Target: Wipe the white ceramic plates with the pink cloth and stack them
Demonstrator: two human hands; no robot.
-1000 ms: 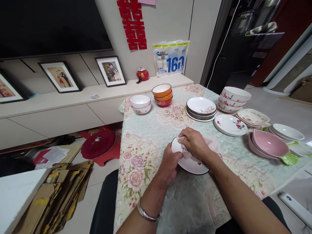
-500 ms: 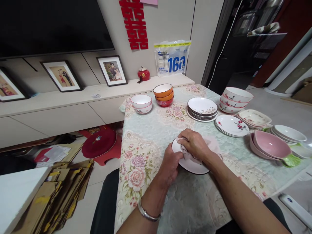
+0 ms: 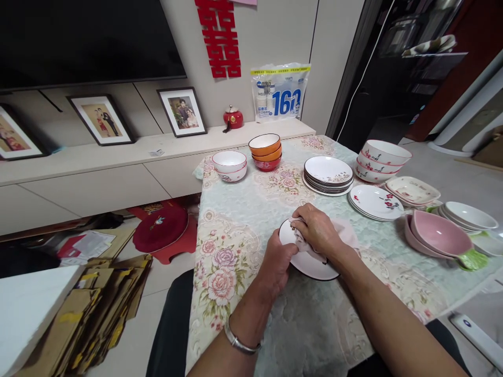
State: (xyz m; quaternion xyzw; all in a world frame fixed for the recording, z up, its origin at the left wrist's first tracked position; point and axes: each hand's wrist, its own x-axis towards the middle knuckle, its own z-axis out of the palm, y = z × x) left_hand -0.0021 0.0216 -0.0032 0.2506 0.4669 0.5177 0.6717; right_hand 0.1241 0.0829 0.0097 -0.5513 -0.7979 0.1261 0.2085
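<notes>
A white plate with a dark rim [image 3: 314, 268] is tilted over the near part of the table. My left hand [image 3: 278, 256] is closed on its left edge, thumb on the upper face. My right hand [image 3: 317, 228] is closed on a pale pinkish cloth [image 3: 346, 234] and presses it against the plate's face. Part of the cloth spreads out to the right behind that hand. The fingertips of my right hand are partly hidden in the folds.
Beyond the hands stand a stack of plates [image 3: 328, 172], orange and red bowls [image 3: 264, 149] and white bowls [image 3: 230, 165]. To the right are flowered plates [image 3: 375, 203], tall white bowls [image 3: 383, 154] and pink bowls [image 3: 440, 233]. A red stool [image 3: 163, 230] and flattened cardboard [image 3: 106, 298] lie left.
My right hand and the cloth have shifted slightly to the right across the plate. My left hand keeps its hold on the edge. The whole view has moved a little.
</notes>
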